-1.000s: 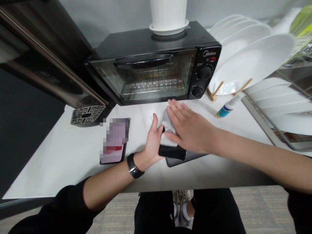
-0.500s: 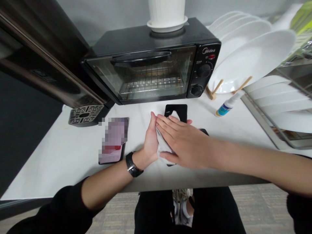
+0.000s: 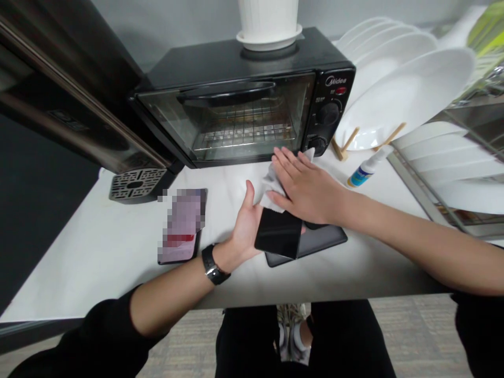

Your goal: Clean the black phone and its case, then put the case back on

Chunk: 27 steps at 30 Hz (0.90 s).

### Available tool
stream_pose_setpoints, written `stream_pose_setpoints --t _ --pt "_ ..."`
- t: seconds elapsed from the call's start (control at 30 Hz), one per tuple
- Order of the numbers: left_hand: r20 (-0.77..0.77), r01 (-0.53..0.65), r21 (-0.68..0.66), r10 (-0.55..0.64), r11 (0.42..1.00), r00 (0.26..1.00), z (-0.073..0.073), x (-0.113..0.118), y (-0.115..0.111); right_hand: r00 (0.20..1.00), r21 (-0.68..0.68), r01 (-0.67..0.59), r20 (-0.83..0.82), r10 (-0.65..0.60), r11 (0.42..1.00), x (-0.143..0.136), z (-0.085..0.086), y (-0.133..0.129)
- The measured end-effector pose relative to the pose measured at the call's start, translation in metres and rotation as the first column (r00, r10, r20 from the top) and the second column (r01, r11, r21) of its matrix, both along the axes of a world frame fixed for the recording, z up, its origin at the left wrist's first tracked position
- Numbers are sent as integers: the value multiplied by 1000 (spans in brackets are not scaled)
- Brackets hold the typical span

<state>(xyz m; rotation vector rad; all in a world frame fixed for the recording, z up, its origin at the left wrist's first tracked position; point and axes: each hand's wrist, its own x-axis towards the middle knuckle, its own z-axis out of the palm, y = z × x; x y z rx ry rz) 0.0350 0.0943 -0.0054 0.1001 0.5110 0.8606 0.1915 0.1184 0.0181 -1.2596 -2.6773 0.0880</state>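
Note:
A black device with a glossy dark face (image 3: 279, 233) rests on my left hand (image 3: 247, 228), whose thumb points up beside it and whose other fingers are mostly hidden beneath. My right hand (image 3: 305, 184) lies over a white cloth (image 3: 272, 190) at the device's far end, fingers pressed on it. Under and right of the device, a dark flat case (image 3: 323, 242) lies on the white counter, with another dark object (image 3: 316, 226) on it, partly covered by my right hand. To the left lies a phone with a lit, partly pixelated screen (image 3: 183, 226).
A black toaster oven (image 3: 236, 121) stands behind my hands with a white pot (image 3: 269, 23) on top. At the right are a spray bottle (image 3: 364, 170), white plates (image 3: 409, 94) in a wooden holder and a dish rack. A dark appliance with a drip tray (image 3: 136, 184) stands left.
My right hand and the cloth have moved away from me, up toward the oven. More of the device's dark face and the case beneath it now show. My left hand has hardly moved.

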Motion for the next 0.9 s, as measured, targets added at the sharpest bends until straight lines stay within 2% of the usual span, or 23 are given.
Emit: stream_pose_setpoints --t 0.07,0.2,0.23,0.3,0.4,0.57,0.63,0.73,0.77,0.83,0.9 --pt "-14 20 -2 -20 1000 1000 3 2 -1 1000 16 24 -16 -24 1000 -1 -1 -1" --pt "-40 -71 21 71 997 997 6 8 -1 985 55 -171 -28 172 984 -12 -3 -19" --pt "-49 -92 26 94 995 994 6 8 -1 982 60 -185 -31 187 981 -13 -3 -20" --pt "-73 -120 35 122 992 990 5 6 1 989 66 -137 -42 140 988 -11 -3 -16" --pt "-82 -87 56 92 995 992 1 -1 5 997 59 -67 -32 69 996 -6 -1 -13" --pt "-108 -7 148 23 989 994 2 -11 14 965 45 -262 -25 263 964 4 -1 -12" --pt "-163 19 179 11 984 987 7 -13 16 969 80 -235 -62 240 969 12 -2 3" --pt "-257 62 207 -7 976 966 14 -13 17 987 148 -78 -130 98 986 17 -2 20" --pt "-281 61 224 5 973 960 16 -12 17 987 164 -49 -143 73 985 15 -2 19" --pt "-324 37 270 55 962 945 17 -11 15 985 174 -77 -138 102 982 4 -2 6" --pt "-372 -20 326 148 945 916 16 -10 14 967 146 -216 -102 232 965 -8 -3 -11"
